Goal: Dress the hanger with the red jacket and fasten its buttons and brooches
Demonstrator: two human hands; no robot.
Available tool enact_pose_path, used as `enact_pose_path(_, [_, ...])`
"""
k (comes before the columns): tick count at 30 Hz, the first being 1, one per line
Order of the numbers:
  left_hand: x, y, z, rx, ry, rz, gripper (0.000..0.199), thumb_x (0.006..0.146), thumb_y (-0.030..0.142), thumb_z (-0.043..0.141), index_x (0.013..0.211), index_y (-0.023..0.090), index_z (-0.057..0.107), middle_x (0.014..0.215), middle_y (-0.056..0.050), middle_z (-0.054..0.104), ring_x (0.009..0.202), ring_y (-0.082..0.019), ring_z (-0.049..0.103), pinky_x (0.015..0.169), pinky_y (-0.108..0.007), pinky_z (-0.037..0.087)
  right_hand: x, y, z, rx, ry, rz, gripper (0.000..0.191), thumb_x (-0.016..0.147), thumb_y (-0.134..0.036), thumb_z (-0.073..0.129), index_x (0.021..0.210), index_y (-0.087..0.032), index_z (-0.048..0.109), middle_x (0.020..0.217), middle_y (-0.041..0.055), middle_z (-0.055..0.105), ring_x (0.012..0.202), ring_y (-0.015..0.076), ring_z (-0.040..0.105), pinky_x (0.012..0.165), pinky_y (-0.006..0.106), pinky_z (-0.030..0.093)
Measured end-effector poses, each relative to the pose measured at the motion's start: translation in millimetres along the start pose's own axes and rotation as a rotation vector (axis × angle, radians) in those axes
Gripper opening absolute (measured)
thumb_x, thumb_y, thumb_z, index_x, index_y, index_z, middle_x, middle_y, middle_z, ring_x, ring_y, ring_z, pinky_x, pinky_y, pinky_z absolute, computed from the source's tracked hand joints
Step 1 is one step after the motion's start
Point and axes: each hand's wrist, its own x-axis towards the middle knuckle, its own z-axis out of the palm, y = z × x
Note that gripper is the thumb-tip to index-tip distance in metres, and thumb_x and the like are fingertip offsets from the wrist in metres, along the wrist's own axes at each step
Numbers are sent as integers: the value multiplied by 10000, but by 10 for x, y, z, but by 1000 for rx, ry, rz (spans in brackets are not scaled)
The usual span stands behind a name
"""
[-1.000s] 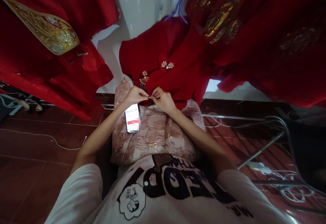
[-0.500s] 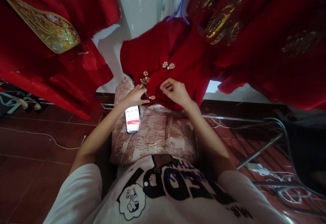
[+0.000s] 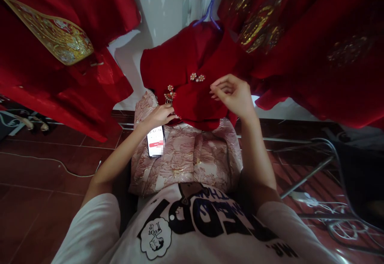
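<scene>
While the left hand (image 3: pixel 160 115) pinches the lower edge of the one small red velvet jacket (image 3: pixel 192 80) on a purple hanger (image 3: pixel 210 8), its fingertips closed on the cloth, the right hand (image 3: pixel 232 94) hovers loosely curled and empty just right of that jacket's front. Two pearl flower clasps (image 3: pixel 197 77) (image 3: pixel 169 94) show on the jacket, one near its middle and one lower left by the left hand. Below the jacket lie one pink brocade garment (image 3: pixel 186 160) and one phone (image 3: pixel 156 141); large red embroidered robes (image 3: pixel 60 48) hang on both sides of it.

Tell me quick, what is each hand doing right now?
Left hand: closed, pinching the lower edge of the red jacket.
Right hand: raised, fingers loosely curled; cannot tell whether it holds anything.
</scene>
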Motion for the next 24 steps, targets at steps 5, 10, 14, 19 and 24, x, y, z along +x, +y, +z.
enact_pose_path(5, [-3, -85, 74, 8, 36, -3, 111, 974, 222, 685, 997, 184, 787, 937, -76, 685, 877, -218, 674, 819, -319, 521, -2, -16, -2, -7, -7, 3, 292, 892, -485, 780, 946, -223, 664, 830, 43, 734, 705, 168, 734, 665, 323, 671])
enact_pose_path(10, [-13, -113, 122, 35, 47, -18, 158, 979, 227, 655, 864, 173, 749, 875, -83, 662, 834, -238, 669, 788, -353, 514, -5, -27, -3, -12, -21, 9, 306, 888, -493, 782, 950, -218, 662, 835, 45, 736, 710, 168, 738, 664, 322, 671])
enact_pose_path(14, [-6, -67, 118, -48, 93, -106, 150, 956, 222, 658, 828, 191, 730, 857, -73, 663, 816, -239, 670, 813, -377, 518, -9, -43, -3, -14, -25, 18, 313, 883, -505, 785, 942, -221, 666, 833, 45, 739, 712, 175, 740, 673, 337, 677])
enact_pose_path(19, [34, 38, 99, -395, 209, -250, 353, 762, 322, 889, 1039, 184, 719, 1021, -103, 726, 958, -282, 700, 940, -414, 531, -11, -42, -3, -11, -29, 26, 350, 866, -545, 791, 941, -229, 661, 831, 38, 740, 704, 171, 736, 658, 327, 671])
enact_pose_path(24, [108, 65, 42, -1031, 361, -386, 642, 697, 480, 925, 1207, 218, 635, 1333, -132, 657, 1318, -337, 606, 1079, -451, 501, -13, -38, -7, -19, -45, 31, 346, 873, -539, 778, 944, -226, 650, 832, 41, 730, 716, 168, 730, 690, 329, 668])
